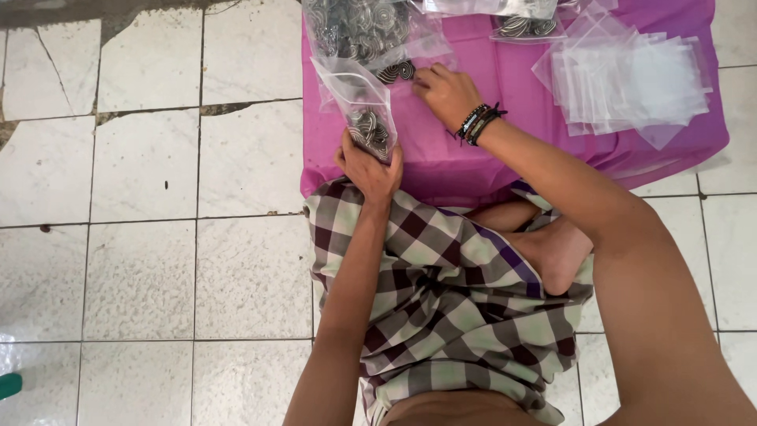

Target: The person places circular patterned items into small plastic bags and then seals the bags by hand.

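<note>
My left hand (pixel 369 167) grips a small clear zip bag (pixel 359 102) held upright, partly filled with black-and-white spiral pieces. My right hand (pixel 446 93), with dark bead bracelets on the wrist, reaches onto the pink cloth (pixel 505 150), its fingers curled at loose spiral pieces (pixel 397 72) beside the bag's mouth. Whether the fingers pinch a piece is hidden. A large clear bag of spiral pieces (pixel 356 28) lies just beyond both hands.
A pile of empty clear zip bags (pixel 631 79) lies on the cloth at the right. Another filled small bag (pixel 524 26) sits at the top. My crossed legs in a checked sarong (pixel 441 292) are below, on cracked white floor tiles (pixel 150 237).
</note>
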